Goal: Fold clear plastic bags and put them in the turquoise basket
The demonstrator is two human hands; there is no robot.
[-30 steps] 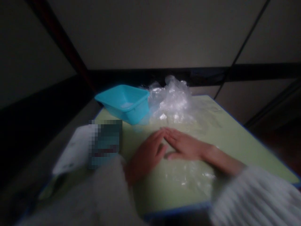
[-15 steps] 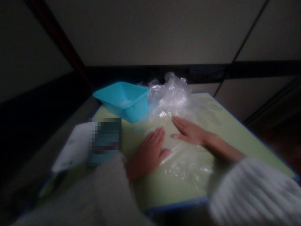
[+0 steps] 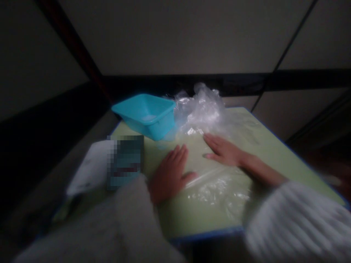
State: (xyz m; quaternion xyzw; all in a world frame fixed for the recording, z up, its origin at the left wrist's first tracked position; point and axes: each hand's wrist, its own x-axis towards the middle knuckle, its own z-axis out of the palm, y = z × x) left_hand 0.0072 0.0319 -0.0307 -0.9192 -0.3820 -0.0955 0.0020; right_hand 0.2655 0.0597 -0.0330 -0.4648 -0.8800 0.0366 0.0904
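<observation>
A clear plastic bag (image 3: 211,188) lies spread over the light green table top (image 3: 274,160). My left hand (image 3: 171,173) rests flat at the bag's left side, thumb stretched toward the middle. Across from it, my right hand (image 3: 223,149) presses flat on the plastic with its fingers pointing up and left. Neither hand grips anything. Beyond my fingers sits a crumpled heap of clear plastic (image 3: 205,107), shiny and bunched up.
A turquoise plastic basket (image 3: 161,126) stands at the back left, with something whitish inside. Left of my left arm are a blurred-out dark flat item (image 3: 127,157) and a white sheet-like thing (image 3: 90,166). Behind the table rises a pale panelled surface (image 3: 178,40).
My left hand has shifted slightly left and its fingers are a little more apart. My right hand stays nearly in place. The whole view has drifted slightly.
</observation>
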